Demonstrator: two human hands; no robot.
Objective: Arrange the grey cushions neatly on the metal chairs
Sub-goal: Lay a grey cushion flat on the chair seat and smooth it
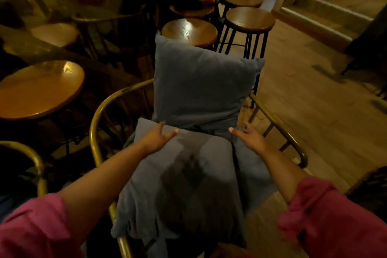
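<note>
A brass-coloured metal chair (98, 115) stands right in front of me. One grey cushion (201, 88) leans upright against its back. A second grey cushion (184, 182) lies flat on the seat, its near edge hanging over the front. My left hand (158, 138) rests on the flat cushion's far left corner, fingers spread. My right hand (249, 137) hovers with fingers apart at the flat cushion's far right side, over grey fabric beside it. Neither hand grips anything.
A round wooden table (39, 88) stands at the left. Another metal chair's arm (31, 159) shows at the lower left. Several wooden-topped stools (249, 19) stand behind the chair. Wooden steps (326, 16) rise at the upper right, with wooden floor to the right.
</note>
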